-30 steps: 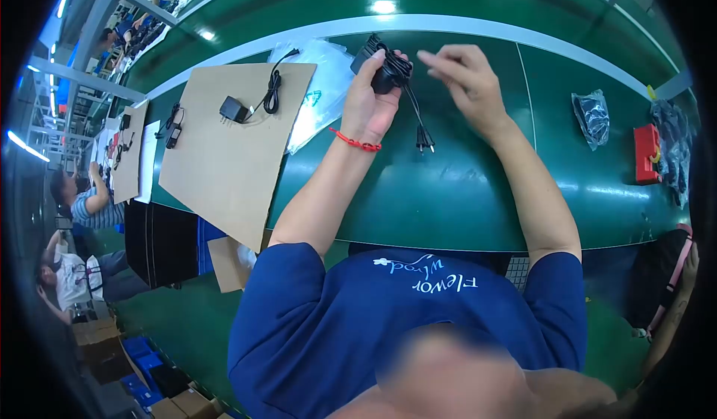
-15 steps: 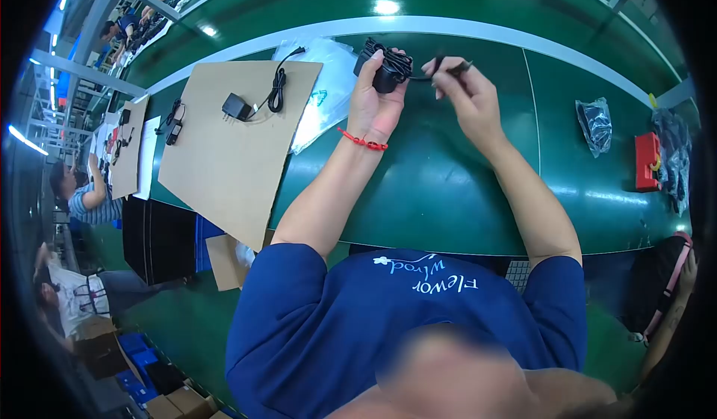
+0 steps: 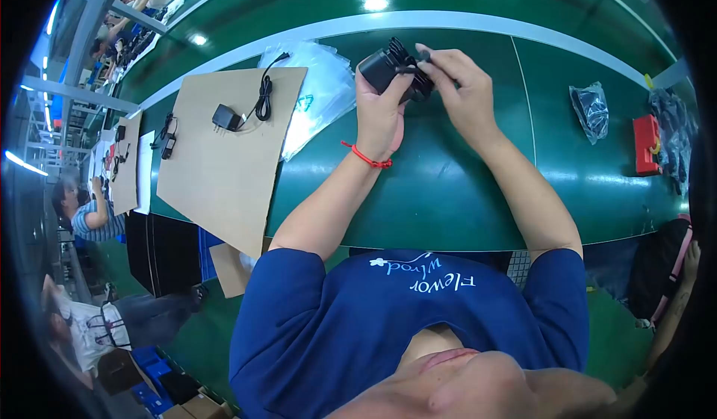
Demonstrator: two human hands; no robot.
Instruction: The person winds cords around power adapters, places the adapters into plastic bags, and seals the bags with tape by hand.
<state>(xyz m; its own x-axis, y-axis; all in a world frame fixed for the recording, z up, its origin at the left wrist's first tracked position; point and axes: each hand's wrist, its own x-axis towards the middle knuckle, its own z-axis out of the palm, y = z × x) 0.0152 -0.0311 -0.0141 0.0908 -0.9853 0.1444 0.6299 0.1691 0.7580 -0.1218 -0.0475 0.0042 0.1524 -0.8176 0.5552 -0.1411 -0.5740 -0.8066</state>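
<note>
My left hand [image 3: 379, 120], with a red bracelet on the wrist, is closed around a black power adapter [image 3: 379, 69]. The adapter's coiled black cable [image 3: 420, 89] is bunched against it, and my left thumb presses near the coils. Right beside the bundle, my right hand [image 3: 469, 94] pinches a dark end of the cable, partly hidden by the fingers. Another black adapter [image 3: 225, 117] lies on a cardboard sheet [image 3: 216, 165], its tied cable [image 3: 264, 99] stretching toward the clear plastic bags [image 3: 328, 83].
On the green table [image 3: 418, 195], a bagged item [image 3: 591, 111] lies to the right, near a red box [image 3: 646, 144] and more dark bagged items [image 3: 672, 131]. Another adapter with cable [image 3: 169, 141] is at the left. People work at the left and far end; someone's arm shows at far right.
My right hand has come in toward the adapter, bringing the cable end close to the coils. My left hand has turned the adapter. The view has shifted slightly.
</note>
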